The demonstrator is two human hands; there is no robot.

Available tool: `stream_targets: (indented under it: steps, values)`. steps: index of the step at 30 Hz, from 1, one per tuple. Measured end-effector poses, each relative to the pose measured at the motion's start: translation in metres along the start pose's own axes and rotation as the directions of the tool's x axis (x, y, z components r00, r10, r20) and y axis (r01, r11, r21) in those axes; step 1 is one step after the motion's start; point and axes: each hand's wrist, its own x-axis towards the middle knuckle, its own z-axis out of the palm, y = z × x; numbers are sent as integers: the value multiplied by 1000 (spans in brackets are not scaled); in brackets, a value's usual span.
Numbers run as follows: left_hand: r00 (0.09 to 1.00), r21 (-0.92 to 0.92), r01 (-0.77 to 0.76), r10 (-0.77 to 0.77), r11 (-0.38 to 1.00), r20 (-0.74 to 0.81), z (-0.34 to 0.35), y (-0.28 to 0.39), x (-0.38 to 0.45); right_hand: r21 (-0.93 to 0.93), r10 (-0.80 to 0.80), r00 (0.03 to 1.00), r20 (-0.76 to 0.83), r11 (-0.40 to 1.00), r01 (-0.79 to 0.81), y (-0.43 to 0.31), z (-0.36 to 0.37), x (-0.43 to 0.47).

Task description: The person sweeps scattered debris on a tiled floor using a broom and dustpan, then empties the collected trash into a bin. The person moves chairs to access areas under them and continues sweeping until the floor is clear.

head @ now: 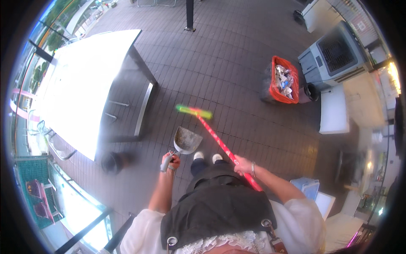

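My left hand (171,160) grips the handle of a grey dustpan (187,139), whose scoop looks worn and dirty inside. The pan hangs low in front of my shoes, and whether it touches the floor I cannot tell. In my right hand (243,165) is the red patterned handle of a broom (219,139), its upper end close to my dark apron (222,203). The broom's head (194,111), yellow-green and blurred, lies farther forward over the dark plank floor (203,73), beyond the dustpan.
A long white table (82,85) stands at the left, with a black bin (111,162) near its closer end. To the right are an orange-lined bin (296,92) full of rubbish, a small dark bin (310,92) and a grey air cooler (333,50). A black post (189,16) rises ahead.
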Motion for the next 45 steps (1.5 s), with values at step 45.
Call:
stream_targets:
  steps: [45]
  values:
    - [993, -379, -31, 72, 925, 95, -342, -50, -212, -138, -215, 964, 157, 962, 237, 49, 174, -71]
